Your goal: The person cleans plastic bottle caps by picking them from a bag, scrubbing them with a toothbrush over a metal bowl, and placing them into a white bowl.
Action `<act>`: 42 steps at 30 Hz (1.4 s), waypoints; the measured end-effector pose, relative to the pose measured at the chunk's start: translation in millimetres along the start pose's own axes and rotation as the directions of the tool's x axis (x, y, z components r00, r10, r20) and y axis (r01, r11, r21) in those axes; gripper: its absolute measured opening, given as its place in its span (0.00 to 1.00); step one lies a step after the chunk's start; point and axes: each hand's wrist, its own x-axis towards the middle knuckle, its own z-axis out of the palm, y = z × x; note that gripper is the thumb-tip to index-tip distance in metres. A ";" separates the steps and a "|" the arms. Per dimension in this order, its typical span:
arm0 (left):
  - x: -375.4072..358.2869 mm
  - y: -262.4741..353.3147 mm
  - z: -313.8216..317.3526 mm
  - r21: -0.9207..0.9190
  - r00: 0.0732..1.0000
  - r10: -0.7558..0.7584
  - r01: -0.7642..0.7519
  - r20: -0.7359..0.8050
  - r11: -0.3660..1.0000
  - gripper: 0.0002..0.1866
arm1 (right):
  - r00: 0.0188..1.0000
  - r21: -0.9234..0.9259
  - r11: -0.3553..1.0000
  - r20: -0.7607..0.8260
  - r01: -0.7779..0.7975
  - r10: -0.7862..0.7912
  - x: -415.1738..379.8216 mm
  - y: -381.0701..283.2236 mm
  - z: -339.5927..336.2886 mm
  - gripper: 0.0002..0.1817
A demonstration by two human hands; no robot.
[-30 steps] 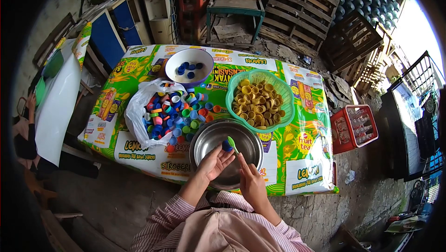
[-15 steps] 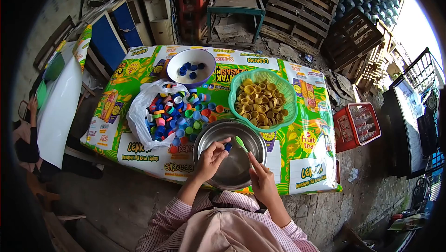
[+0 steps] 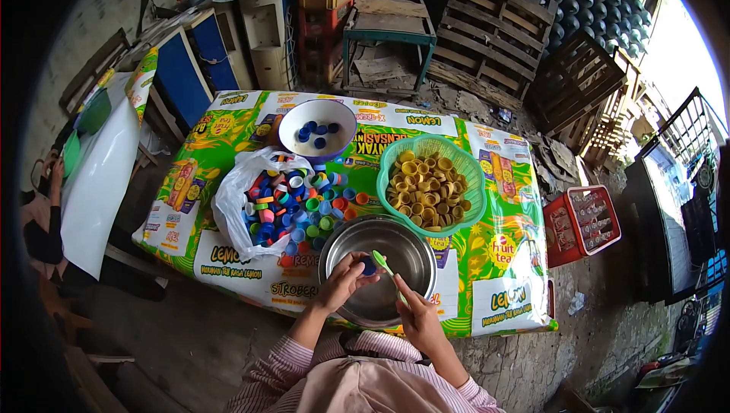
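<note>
Over a steel basin [image 3: 346,234], my left hand [image 3: 342,284] pinches a dark blue cap [image 3: 369,266]. My right hand [image 3: 417,310] grips a green toothbrush [image 3: 388,270], its head beside the cap. Behind the basin, a green basket [image 3: 477,177] holds many yellow caps [image 3: 426,192]. A white plastic bag [image 3: 232,204] of mixed coloured caps [image 3: 285,204] lies at the left, with loose caps spilling toward the basin. Several blue caps [image 3: 312,133] sit in a white bowl with a purple outside [image 3: 289,120].
The table has a green printed cover [image 3: 182,219]. A red crate [image 3: 563,234] stands to the right. Wooden pallets [image 3: 494,25] and a small table [image 3: 391,6] are behind. At the far left, another person's hand [image 3: 57,173] touches a green container [image 3: 71,153].
The toothbrush head has moved left to the blue cap, and my right hand has shifted left and slightly down. The view has shifted, placing the table's far side lower in the picture.
</note>
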 end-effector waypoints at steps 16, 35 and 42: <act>2.5 -8.9 2.6 -0.256 0.993 -0.087 0.063 -0.083 0.965 0.13 | 0.987 0.064 0.987 -0.060 -0.144 0.148 -8.3 -2.2 9.1 0.30; 3.1 -8.3 -6.6 -0.313 0.987 -0.152 0.128 -0.050 0.941 0.13 | 0.991 -0.024 0.999 -0.129 0.027 -0.030 -13.1 -3.2 8.0 0.32; 4.9 -6.6 -3.1 -0.300 0.994 -0.109 0.100 -0.016 0.949 0.13 | 0.995 0.036 0.999 -0.098 0.015 -0.012 -14.6 -9.1 9.1 0.32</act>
